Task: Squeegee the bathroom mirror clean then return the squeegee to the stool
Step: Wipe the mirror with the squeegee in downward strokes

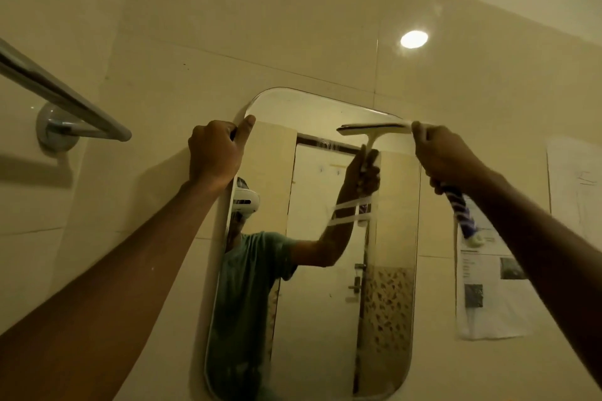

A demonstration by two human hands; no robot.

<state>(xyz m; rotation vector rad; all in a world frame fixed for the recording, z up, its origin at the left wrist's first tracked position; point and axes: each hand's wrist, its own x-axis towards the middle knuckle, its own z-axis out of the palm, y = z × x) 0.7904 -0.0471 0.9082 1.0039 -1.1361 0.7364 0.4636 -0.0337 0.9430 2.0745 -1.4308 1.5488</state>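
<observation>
The mirror (325, 286) hangs on the tiled wall (293, 26) in the middle of the frame. The left hand (213, 153) grips the mirror's upper left edge. Its fingers curl round the edge and its thumb lies along the rim. I think it holds on there to steady the mirror, so the glass does not wobble when the blade pushes on it.

The right hand (446, 156) is at the upper right of the mirror, wrapped tight round the squeegee (460, 205). The blue and white striped handle sticks out below the fist. Most of the blade hides behind the hand, but the glass shows its reflection: a white bar lying flat across, close to the top edge. Starting at the top makes sense, because the water gets pulled down and off.

This looks like the start of a stroke on the right side. A few white streaks show on the glass near the middle, so more wiping is probably needed. The pull down needs the blade flat and pressed evenly, or it may leave lines.

The stool is not in view. A shiny towel bar (65, 98) sits at the upper left, and paper sheets (488, 286) hang on the wall at the right.
</observation>
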